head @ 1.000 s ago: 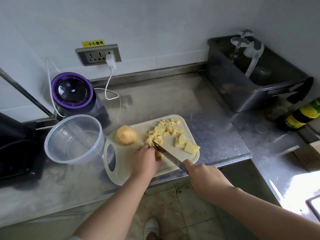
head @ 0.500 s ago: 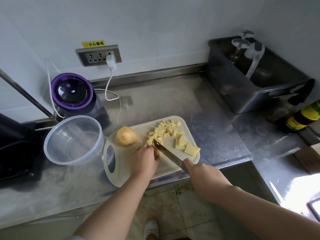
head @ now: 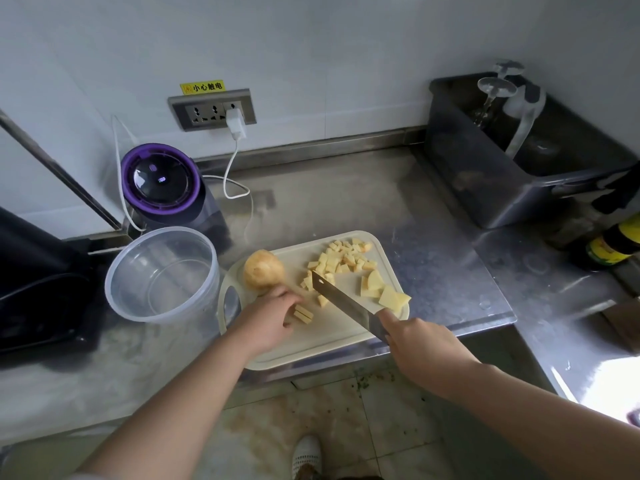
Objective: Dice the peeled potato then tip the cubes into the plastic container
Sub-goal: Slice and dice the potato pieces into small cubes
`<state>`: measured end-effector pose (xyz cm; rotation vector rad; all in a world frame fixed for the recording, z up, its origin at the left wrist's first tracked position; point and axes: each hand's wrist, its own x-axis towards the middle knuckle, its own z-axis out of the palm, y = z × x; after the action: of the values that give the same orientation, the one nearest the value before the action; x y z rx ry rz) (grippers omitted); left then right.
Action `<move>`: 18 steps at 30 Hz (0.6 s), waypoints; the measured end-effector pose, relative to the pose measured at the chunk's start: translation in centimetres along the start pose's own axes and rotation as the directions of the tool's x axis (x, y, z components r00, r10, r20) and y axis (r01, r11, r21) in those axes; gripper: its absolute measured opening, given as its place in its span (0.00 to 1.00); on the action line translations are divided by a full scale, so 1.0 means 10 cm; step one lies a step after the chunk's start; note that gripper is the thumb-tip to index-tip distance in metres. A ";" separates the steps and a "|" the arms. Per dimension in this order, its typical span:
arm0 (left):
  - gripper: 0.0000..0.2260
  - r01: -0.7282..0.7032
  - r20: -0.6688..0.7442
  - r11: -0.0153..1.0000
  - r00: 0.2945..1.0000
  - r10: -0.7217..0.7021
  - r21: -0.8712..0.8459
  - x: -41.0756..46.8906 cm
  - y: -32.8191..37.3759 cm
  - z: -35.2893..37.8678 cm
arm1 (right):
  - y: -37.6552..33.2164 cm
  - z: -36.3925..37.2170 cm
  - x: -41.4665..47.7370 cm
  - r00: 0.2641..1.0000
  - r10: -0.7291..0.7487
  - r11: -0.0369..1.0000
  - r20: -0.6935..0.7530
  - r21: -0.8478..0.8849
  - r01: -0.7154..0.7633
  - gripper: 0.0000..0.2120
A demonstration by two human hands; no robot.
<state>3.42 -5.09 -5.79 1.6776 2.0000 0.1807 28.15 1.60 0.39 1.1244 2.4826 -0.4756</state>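
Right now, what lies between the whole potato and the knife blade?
In the head view, small potato cubes on bare cutting board separate the whole potato from the knife blade.

- Purple-ringed appliance (head: 162,183), far left, beside the wall.
- White charger (head: 236,123) plugged into wall socket (head: 212,109).
- Grey tub (head: 512,157), far right, holding what look like glasses.
- Yellow-labelled bottle (head: 614,242), right edge.

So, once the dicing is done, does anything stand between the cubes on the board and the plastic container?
Only the whole potato, sitting at the cutting board's left end, on the side facing the plastic container. The diced cubes lie further right. The container stands open just left of the board, with nothing in the gap.
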 end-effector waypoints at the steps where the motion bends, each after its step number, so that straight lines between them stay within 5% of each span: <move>1: 0.20 -0.009 0.010 0.999 1.000 0.009 0.036 0.02 0.00 -0.01 | -0.01 0.00 0.01 1.000 0.001 1.000 0.003 -0.001 -0.001 0.15; 8: 0.15 -0.013 -0.047 0.990 0.999 0.020 0.142 0.14 0.07 0.01 | -0.09 -0.01 0.04 0.999 0.013 1.000 0.044 0.021 -0.014 0.16; 13: 0.10 0.192 -0.230 0.981 0.957 -0.177 0.042 0.04 0.18 0.23 | -0.19 0.04 0.06 0.998 0.007 1.000 0.063 0.030 -0.009 0.18; 18: 0.10 0.247 -0.306 0.964 0.915 -0.264 -0.093 -0.02 0.19 0.36 | -0.28 0.12 0.11 0.998 0.006 0.998 0.069 0.065 -0.011 0.19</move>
<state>6.82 -5.65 -7.99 1.4041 2.4067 0.4275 25.60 0.03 -0.79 1.1236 2.4186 -0.5868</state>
